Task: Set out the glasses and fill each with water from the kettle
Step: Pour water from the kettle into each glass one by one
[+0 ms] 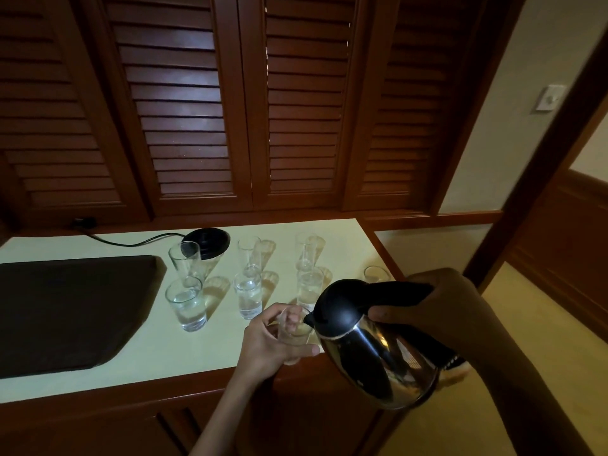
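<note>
Head view shows us our right hand (pixel 441 307) wrapped around the black handle of the kettle (pixel 371 350), which is tilted with its spout at the glass (pixel 294 334) that our left hand (pixel 273 343) grips near the counter (pixel 131 373) front edge. We judge the steel kettle heavy with water; the thin glass is fragile and slippery, best held low around its body.
</note>
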